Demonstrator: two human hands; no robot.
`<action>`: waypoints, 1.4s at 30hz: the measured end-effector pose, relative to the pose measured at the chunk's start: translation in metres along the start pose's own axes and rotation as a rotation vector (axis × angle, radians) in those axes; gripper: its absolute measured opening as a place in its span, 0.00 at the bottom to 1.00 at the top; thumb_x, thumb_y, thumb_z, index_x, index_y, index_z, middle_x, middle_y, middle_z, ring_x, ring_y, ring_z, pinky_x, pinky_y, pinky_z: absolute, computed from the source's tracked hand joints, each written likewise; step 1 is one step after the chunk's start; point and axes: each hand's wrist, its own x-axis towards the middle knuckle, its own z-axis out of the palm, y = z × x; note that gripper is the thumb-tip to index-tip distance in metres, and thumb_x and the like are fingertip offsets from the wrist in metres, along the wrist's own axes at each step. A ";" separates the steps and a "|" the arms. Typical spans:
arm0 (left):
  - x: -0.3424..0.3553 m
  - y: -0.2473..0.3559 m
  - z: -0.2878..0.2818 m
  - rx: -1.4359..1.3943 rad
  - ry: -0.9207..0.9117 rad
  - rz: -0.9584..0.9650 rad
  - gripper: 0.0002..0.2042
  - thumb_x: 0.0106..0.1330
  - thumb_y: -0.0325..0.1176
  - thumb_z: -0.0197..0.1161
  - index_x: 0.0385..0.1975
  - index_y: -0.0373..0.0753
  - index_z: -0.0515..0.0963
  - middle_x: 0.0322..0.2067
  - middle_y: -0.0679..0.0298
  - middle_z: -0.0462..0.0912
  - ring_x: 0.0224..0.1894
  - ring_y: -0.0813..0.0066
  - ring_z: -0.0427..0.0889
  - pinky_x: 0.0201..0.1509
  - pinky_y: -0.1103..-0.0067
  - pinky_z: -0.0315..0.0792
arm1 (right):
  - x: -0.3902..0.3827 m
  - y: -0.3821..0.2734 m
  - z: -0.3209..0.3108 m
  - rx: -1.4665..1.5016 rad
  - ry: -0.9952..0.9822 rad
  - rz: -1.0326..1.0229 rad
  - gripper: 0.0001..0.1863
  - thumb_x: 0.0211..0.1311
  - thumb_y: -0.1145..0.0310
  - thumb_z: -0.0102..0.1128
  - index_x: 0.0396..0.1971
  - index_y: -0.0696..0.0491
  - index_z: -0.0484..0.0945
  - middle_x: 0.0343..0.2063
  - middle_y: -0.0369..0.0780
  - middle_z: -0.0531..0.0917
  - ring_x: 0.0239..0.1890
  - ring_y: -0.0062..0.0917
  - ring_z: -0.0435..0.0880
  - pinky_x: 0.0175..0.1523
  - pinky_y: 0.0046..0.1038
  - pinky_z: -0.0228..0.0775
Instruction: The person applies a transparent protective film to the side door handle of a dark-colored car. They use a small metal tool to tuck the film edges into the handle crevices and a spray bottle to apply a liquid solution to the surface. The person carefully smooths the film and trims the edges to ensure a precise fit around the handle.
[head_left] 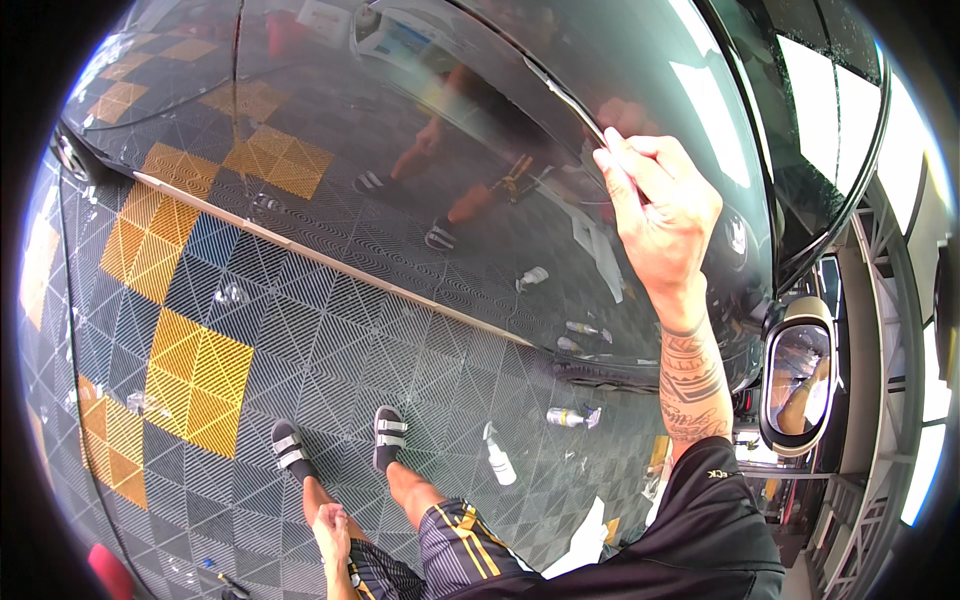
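My right hand [662,200] is raised against the dark, glossy side of a car door [480,150]. Its thumb and fingers pinch the end of a thin, pale-edged strip [568,98] that runs along a crease in the panel. Whether the strip is film or trim I cannot tell. Low beside my thigh hangs my left hand [332,530], its fingers curled together; what they hold, if anything, does not show.
Two white spray bottles [498,458] [572,417] lie on the grey and yellow tiled floor [330,330]. A wing mirror [800,385] juts out at the right. Something red [108,572] shows at the lower left. The door mirrors my legs and the bottles.
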 end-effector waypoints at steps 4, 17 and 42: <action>0.002 -0.012 0.000 0.062 0.015 0.055 0.05 0.63 0.22 0.52 0.35 0.33 0.74 0.22 0.64 0.76 0.23 0.80 0.73 0.28 0.82 0.69 | -0.003 0.002 -0.001 0.005 0.003 0.005 0.10 0.53 0.78 0.67 0.37 0.58 0.84 0.28 0.39 0.82 0.24 0.18 0.80 0.28 0.17 0.70; 0.001 -0.013 0.001 0.068 -0.008 0.048 0.05 0.63 0.26 0.52 0.35 0.34 0.73 0.22 0.68 0.74 0.23 0.84 0.71 0.29 0.85 0.68 | -0.015 0.008 -0.005 0.040 0.011 0.043 0.09 0.52 0.77 0.66 0.35 0.58 0.84 0.25 0.39 0.81 0.23 0.24 0.80 0.28 0.21 0.72; 0.001 -0.020 0.004 0.142 -0.019 0.085 0.04 0.63 0.25 0.52 0.34 0.34 0.73 0.22 0.70 0.73 0.23 0.85 0.70 0.27 0.86 0.66 | -0.043 0.026 -0.015 0.053 0.012 0.086 0.09 0.52 0.76 0.67 0.35 0.59 0.84 0.25 0.39 0.81 0.21 0.23 0.79 0.27 0.20 0.70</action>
